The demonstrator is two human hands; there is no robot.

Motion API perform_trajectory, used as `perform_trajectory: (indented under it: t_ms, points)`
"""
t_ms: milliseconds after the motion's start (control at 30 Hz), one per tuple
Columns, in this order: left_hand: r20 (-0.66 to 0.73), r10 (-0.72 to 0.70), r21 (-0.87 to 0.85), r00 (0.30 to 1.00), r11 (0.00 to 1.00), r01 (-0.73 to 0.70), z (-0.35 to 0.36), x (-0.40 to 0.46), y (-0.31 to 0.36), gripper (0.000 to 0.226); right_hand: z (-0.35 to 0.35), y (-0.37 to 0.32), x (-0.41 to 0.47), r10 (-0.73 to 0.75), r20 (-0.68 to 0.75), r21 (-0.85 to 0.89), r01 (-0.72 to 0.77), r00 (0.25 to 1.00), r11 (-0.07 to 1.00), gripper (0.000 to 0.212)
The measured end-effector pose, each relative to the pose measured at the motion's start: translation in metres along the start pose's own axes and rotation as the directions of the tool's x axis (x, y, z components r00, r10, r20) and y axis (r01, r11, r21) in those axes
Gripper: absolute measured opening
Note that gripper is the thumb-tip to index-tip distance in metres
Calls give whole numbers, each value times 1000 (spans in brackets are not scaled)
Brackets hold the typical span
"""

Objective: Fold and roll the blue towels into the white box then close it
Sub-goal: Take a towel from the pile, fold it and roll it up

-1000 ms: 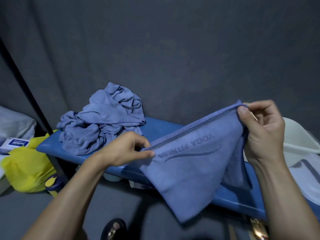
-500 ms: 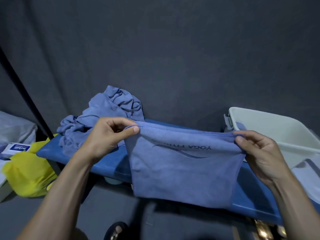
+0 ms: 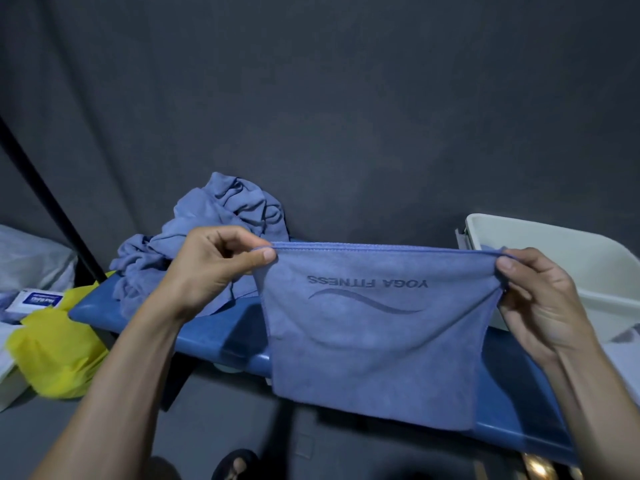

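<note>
A blue towel (image 3: pixel 374 348) printed "YOGA FITNESS" upside down hangs stretched flat in front of me, folded double. My left hand (image 3: pixel 214 268) pinches its top left corner between thumb and fingers. My right hand (image 3: pixel 533 299) pinches the top right corner. Behind my left hand, a heap of crumpled blue towels (image 3: pixel 214 230) lies on the blue bench (image 3: pixel 221 337). The white box (image 3: pixel 568 258) stands open on the right end of the bench, something blue just showing inside it.
A yellow bag (image 3: pixel 55 355) and a small white-and-blue carton (image 3: pixel 34 301) lie at the left, beside a black pole (image 3: pixel 52 209). A dark grey curtain hangs behind the bench. A sandalled foot (image 3: pixel 239 465) shows on the floor below.
The towel went from hanging slanted with the right corner high to being held level and taut. My hands have moved apart, and the white box has come into fuller view.
</note>
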State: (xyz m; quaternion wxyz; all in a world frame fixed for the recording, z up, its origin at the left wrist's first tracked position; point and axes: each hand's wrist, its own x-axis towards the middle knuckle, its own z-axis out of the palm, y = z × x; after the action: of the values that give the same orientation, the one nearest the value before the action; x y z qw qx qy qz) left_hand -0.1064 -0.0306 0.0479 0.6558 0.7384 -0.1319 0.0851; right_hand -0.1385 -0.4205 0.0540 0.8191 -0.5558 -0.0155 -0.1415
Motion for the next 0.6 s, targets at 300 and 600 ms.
perform_trajectory:
  t_ms: [300, 600]
  points:
    - [5, -9, 194, 1000, 981, 8, 5, -4, 10, 29, -12, -15, -4, 57, 72, -228, -39, 996, 973, 35]
    - [413, -125, 195, 902, 980, 46, -25, -23, 29, 22, -41, -45, -29, 567, 199, -567, -378, 799, 732, 82]
